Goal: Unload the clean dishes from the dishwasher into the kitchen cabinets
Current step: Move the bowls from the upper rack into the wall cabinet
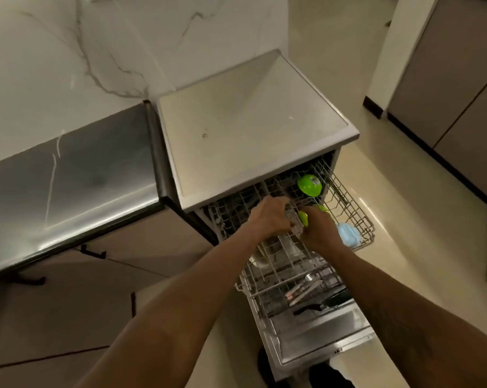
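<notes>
The clear glass [295, 223] could slip and break. It is hard to see and may be wet, and it sits among the wires of the top rack [357, 217]. If the left hand [270, 217] pulls it up crooked, the rim may catch on a wire and pop out of the fingers. Below the fingers is the bottom rack [264, 287]. It holds a fork [309, 277] and a black-handled knife [309, 308], so a dropped glass would land on hard things.

The small green thing [303, 218] right beside the fingertips could get knocked over too. The green bowl [309, 185] is a little beyond the fingers, toward the back. A blue thing [347, 234] lies out past the knuckles of the right hand [317, 231], near the rack's edge. A knee could also bump the open dishwasher door [320, 337] down low.

Both arms reach out and down, close together, and the hands meet over the middle of the top rack. The left hand's fingers are curled round the clear glass, and it looks like a real hold. The right hand's fingers are curled too, pressed up by the glass and the small green thing. I cannot tell which one they hold, or if they hold anything. The glass is not out of the rack yet.
</notes>
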`<state>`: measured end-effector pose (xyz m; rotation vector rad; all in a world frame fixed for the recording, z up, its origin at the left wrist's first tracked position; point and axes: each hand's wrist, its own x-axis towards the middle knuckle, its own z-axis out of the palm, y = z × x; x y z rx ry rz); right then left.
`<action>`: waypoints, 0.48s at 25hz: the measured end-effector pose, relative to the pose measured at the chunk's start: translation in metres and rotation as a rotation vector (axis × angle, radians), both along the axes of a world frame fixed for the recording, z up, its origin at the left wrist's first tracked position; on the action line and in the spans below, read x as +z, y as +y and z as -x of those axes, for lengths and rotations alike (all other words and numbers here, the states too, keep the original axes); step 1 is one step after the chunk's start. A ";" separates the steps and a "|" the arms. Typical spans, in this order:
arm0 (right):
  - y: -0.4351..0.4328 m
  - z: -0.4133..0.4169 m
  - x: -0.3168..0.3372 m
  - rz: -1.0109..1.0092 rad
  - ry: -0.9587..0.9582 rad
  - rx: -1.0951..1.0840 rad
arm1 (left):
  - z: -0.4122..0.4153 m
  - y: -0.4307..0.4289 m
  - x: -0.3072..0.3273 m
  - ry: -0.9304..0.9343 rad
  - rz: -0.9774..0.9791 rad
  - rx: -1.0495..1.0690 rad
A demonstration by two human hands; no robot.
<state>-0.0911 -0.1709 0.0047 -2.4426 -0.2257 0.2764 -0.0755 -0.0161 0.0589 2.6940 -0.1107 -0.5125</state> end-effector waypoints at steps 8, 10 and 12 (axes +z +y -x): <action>-0.092 -0.062 -0.126 0.345 0.228 0.044 | -0.125 -0.078 -0.145 0.106 -0.070 0.021; -0.101 -0.080 -0.150 0.431 0.202 0.179 | -0.150 -0.095 -0.175 0.177 -0.054 0.021; -0.104 -0.095 -0.172 0.509 0.190 0.272 | -0.170 -0.108 -0.201 0.236 -0.044 0.055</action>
